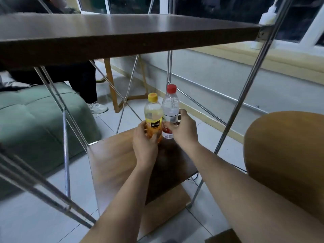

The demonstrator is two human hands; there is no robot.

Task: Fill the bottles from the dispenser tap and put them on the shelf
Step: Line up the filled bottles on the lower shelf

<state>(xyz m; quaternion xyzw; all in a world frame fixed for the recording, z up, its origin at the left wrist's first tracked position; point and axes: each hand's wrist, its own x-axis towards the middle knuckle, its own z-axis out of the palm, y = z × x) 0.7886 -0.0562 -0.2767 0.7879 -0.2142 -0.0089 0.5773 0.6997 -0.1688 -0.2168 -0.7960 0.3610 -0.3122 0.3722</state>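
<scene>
The left hand (144, 142) is gripping the lower half of a yellow-capped bottle (152, 111), fingers curling round its orange label. Just beside it, the right hand (182, 128) is wrapping round the middle of a red-capped bottle (170, 104), thumb on the near side and fingers reaching behind. Both bottles are standing upright and touching each other, side by side, at the far edge of the lower shelf board (112, 163), the yellow one on the left. Their caps are on. How full they are I cannot tell from here.

Both forearms are stretching in over the board's near edge. Above them the dark upper board (122, 35) is spanning the view, and a slanting metal leg (245, 88) is carrying it on the right; a white bottle (266, 16) is sitting at its far right corner. A green sofa (35, 120) is lying to the left of the shelf and a brown rounded chair (284, 155) to the right. Behind the sofa another person's dark trouser leg (84, 79) and white shoe (98, 107) are showing on the tiled floor.
</scene>
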